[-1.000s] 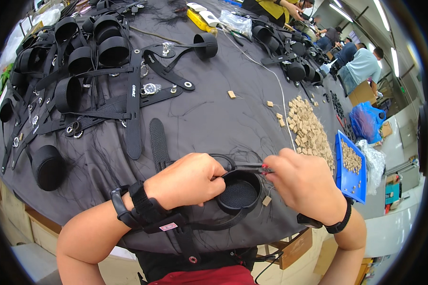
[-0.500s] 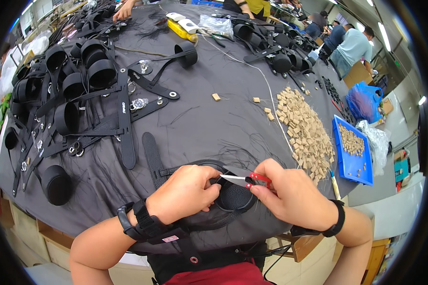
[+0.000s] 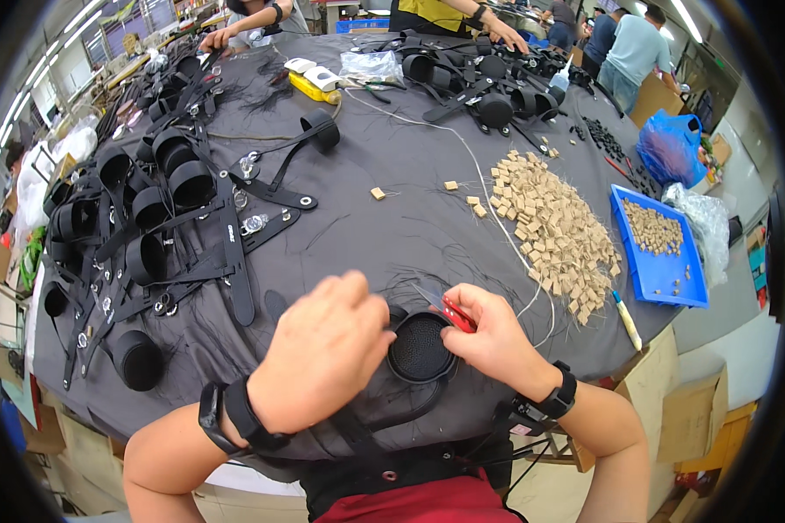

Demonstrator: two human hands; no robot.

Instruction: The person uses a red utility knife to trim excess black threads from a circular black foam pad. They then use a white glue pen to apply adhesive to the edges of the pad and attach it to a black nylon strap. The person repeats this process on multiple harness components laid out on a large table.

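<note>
My right hand (image 3: 497,336) is closed round small thread snips with red handles (image 3: 458,315); their pointed blades slant up and left, over loose black threads. Just beside that hand lies a black leather strap piece with a round, textured cup (image 3: 422,346), its hollow facing up. My left hand (image 3: 327,353) is raised at the cup's left, over the strap. Motion smears its bent fingers, and whether anything is between them is hidden. Black straps run out below the cup toward the table's near edge.
Black strap pieces with cups (image 3: 148,209) are heaped at left, more (image 3: 494,109) at the far right. Tan tags (image 3: 554,231) form a pile at right, beside a blue tray (image 3: 663,292), a white cord and a pale-handled tool (image 3: 626,321). People work across the dark-covered table.
My left hand has lifted off the strap piece and moved left. The cup now shows more openly. My right hand, with the snips, has shifted slightly left and away from me.
</note>
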